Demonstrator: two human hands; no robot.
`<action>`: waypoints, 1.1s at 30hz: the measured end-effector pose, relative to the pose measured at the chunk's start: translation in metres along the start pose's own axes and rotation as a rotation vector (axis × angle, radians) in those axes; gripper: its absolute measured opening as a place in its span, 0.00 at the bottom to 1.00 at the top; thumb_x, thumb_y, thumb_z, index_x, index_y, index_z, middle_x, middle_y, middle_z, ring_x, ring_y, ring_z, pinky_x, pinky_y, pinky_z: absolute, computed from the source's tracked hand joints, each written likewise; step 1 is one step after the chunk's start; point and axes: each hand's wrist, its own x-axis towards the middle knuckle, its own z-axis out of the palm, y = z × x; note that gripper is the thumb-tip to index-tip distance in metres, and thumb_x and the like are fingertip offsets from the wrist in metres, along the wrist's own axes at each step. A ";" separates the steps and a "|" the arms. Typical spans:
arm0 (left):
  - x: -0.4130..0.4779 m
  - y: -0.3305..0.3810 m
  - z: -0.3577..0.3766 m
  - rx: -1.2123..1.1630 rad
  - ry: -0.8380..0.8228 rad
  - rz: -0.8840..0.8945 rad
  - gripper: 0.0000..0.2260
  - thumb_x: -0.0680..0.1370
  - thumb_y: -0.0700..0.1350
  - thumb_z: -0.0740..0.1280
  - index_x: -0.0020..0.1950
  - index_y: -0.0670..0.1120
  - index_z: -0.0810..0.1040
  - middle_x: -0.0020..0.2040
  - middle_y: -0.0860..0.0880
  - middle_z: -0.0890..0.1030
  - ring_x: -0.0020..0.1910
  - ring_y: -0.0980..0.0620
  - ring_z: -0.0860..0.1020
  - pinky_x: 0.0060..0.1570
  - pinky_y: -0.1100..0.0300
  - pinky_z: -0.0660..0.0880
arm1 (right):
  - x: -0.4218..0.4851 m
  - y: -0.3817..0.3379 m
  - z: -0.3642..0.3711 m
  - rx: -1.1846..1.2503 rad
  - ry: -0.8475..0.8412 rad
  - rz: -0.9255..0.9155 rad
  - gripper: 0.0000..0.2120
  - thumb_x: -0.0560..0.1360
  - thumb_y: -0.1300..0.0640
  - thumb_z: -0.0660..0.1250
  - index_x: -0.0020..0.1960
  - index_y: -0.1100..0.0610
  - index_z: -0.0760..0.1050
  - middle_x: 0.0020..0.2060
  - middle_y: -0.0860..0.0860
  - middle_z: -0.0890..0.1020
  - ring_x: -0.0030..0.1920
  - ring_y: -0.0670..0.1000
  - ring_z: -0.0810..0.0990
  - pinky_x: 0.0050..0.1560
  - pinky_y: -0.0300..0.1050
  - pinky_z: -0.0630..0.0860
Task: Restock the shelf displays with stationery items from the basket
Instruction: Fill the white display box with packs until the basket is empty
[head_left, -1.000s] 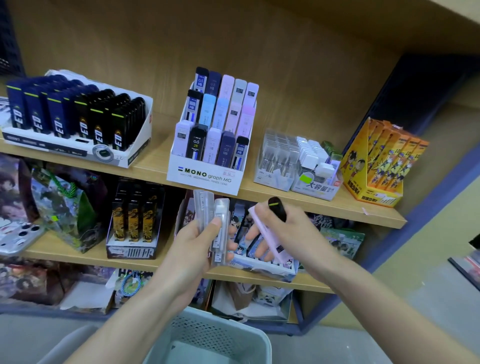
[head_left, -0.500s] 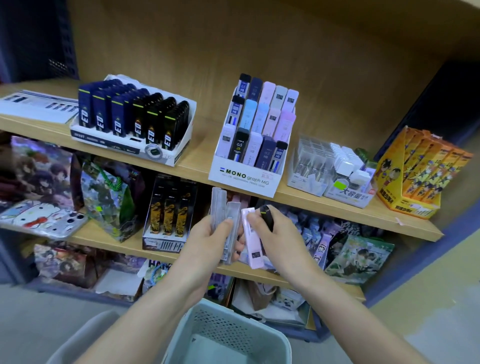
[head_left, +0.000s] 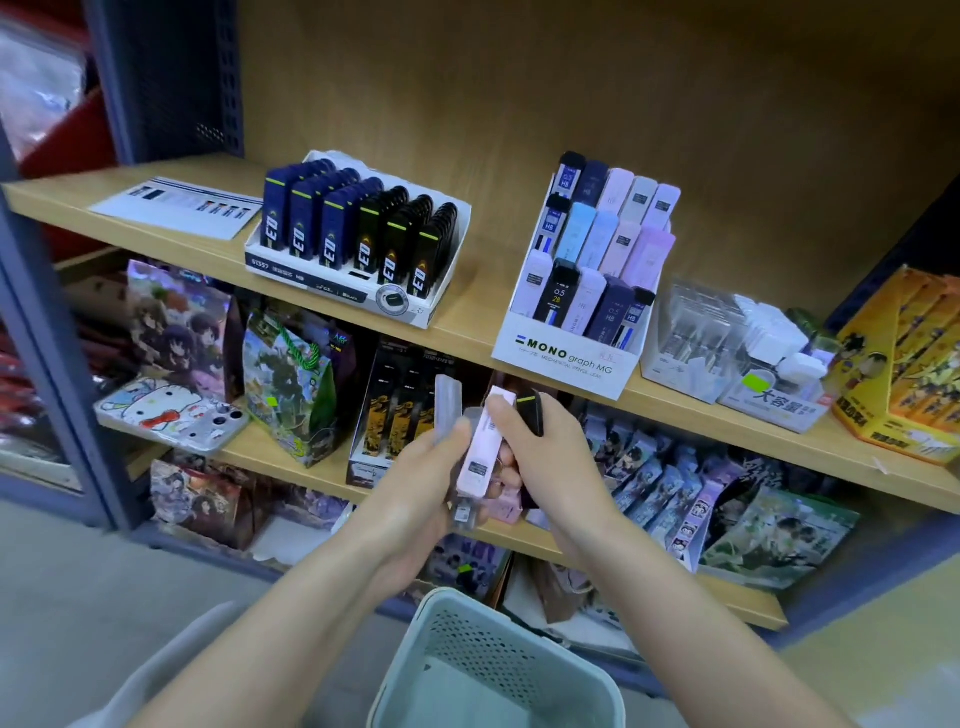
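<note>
Hands meet above the basket (head_left: 483, 644), whose rim sits just below our forearms. Our left hand (head_left: 415, 483) is curled round a bundle of clear cases (head_left: 448, 405), with the thumb lying up along their side. Our right hand (head_left: 558, 457) pinches a pink case (head_left: 480, 449), forefinger on its top end. The pink case stands nearly upright and touches the clear bundle; we cannot tell whether the left fingers grip it too. A black case (head_left: 534, 410) with a green stripe pokes up behind the right knuckles, tucked into that same hand. On the top shelf (head_left: 480, 306) the MONO box (head_left: 566, 358) stands above and to the right of the hands, its rows filled with pastel and dark cases. The ED tray (head_left: 358, 291) sits to its left, well apart from it, packed with blue and black cases.
</note>
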 end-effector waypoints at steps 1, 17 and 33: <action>-0.001 0.001 -0.002 0.011 -0.027 0.028 0.15 0.82 0.51 0.56 0.48 0.42 0.76 0.32 0.47 0.79 0.30 0.54 0.74 0.32 0.60 0.69 | 0.000 -0.001 0.003 0.013 -0.005 -0.003 0.10 0.79 0.50 0.63 0.44 0.56 0.69 0.25 0.47 0.71 0.21 0.44 0.67 0.26 0.39 0.69; -0.008 0.026 -0.044 0.079 0.221 0.155 0.05 0.81 0.43 0.60 0.54 0.44 0.72 0.40 0.46 0.76 0.30 0.56 0.75 0.25 0.67 0.72 | 0.026 -0.048 0.011 -0.002 -0.175 -0.061 0.09 0.82 0.56 0.54 0.50 0.60 0.69 0.37 0.52 0.76 0.36 0.48 0.77 0.41 0.35 0.78; -0.009 0.051 -0.102 -0.028 0.343 0.270 0.08 0.80 0.45 0.62 0.58 0.45 0.73 0.45 0.47 0.77 0.36 0.55 0.78 0.35 0.61 0.75 | 0.111 -0.120 0.067 -0.648 0.169 -0.747 0.06 0.72 0.52 0.72 0.49 0.52 0.81 0.38 0.48 0.81 0.39 0.48 0.77 0.47 0.45 0.75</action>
